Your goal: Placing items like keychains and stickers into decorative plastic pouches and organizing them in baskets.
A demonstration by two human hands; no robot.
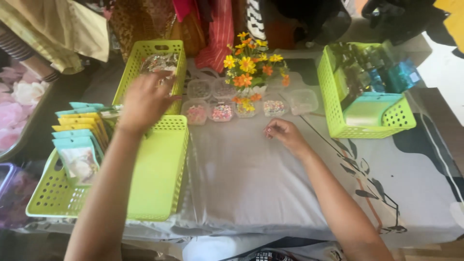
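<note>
A person's left hand, fingers spread and gripping nothing, reaches over the far green basket at the left of the table, its fingertips just short of the clear crinkled packets heaped inside. The right hand rests on the pale cloth near the middle, thumb and fingers pressed together; whether they pinch some small item cannot be told from this view. The packets lie toward the far end of that basket. They look light, thin and slippery, a film that would crumple under a hard squeeze, so an edge or corner taken between thumb and fingers seems the surest hold. Just nearer, a second green basket holds a row of upright carded pouches in teal and yellow along its left side. Beyond the right hand stands a row of small clear tubs of pastel beads, with one empty tub at the right end and a bunch of orange and yellow flowers rising behind them. A third green basket at the far right carries shiny wrapped items and a pale green lid. Hanging garments close off the far edge.
</note>
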